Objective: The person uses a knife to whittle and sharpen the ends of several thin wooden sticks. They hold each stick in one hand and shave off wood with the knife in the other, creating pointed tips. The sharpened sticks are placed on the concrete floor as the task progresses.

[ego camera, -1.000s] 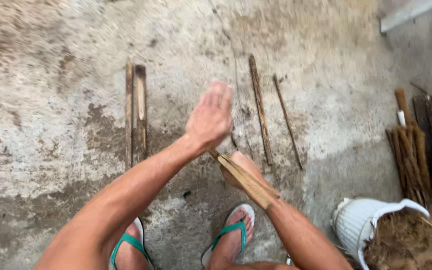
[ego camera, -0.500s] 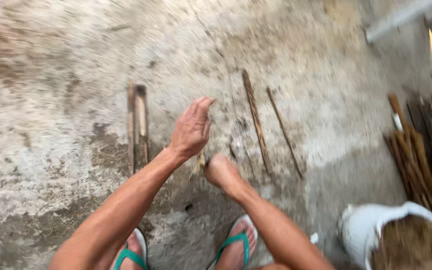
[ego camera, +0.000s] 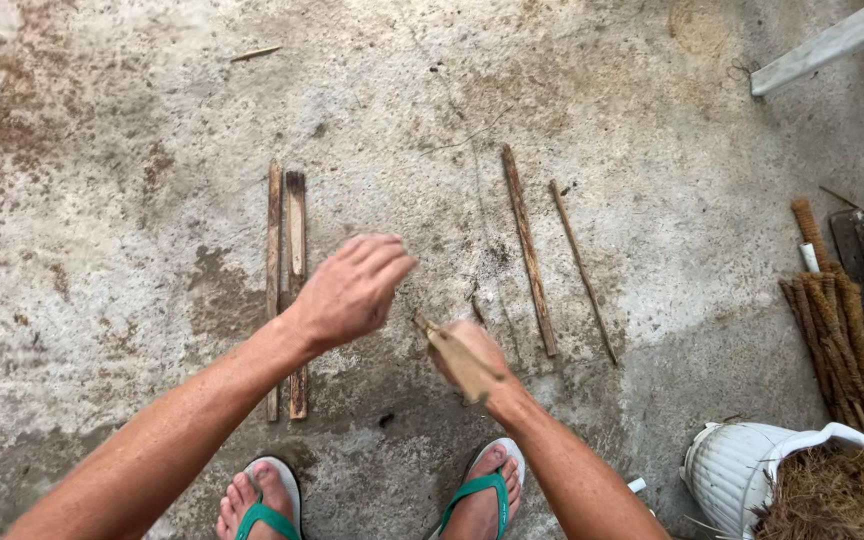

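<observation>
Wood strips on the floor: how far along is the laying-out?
Laid out: two flat strips side by side, two thinner sticks further right. In hand: right hand grips another wooden piece; left hand is open, empty. Left: bundled sticks at the right edge.

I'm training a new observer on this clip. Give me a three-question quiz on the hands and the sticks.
1. True or false: the left hand grips a stick.
2. What does the right hand hold?
3. How many loose sticks lie right of the hands? A) two B) five

Key: 1. False, it is open and empty. 2. A short wooden piece. 3. A: a thick stick and a thin stick.
</observation>
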